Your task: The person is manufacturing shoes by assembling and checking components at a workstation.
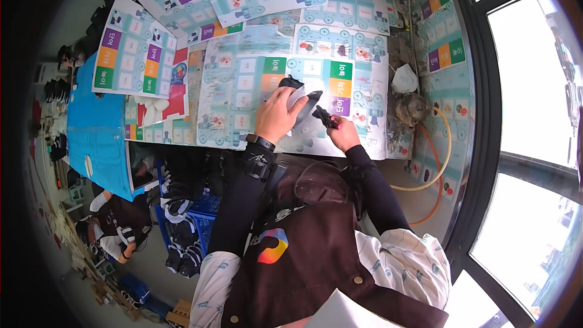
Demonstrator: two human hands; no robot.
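Over the middle of the table my left hand is closed around a black and pale grey piece that looks like a shoe. Part of this piece is hidden behind the fingers. Just to its right, my right hand grips a small black hand tool with a red part near the fingers; its exact kind cannot be made out. The tool's front end points toward the shoe, and a narrow gap seems to lie between them. Printed picture sheets cover the worktable beneath both hands.
Loose printed sheets overlap at the back left, near white gloves. A white cup-like object and yellow hose are at right. Blue crates with shoes stand below left. Another person is beyond the blue surface.
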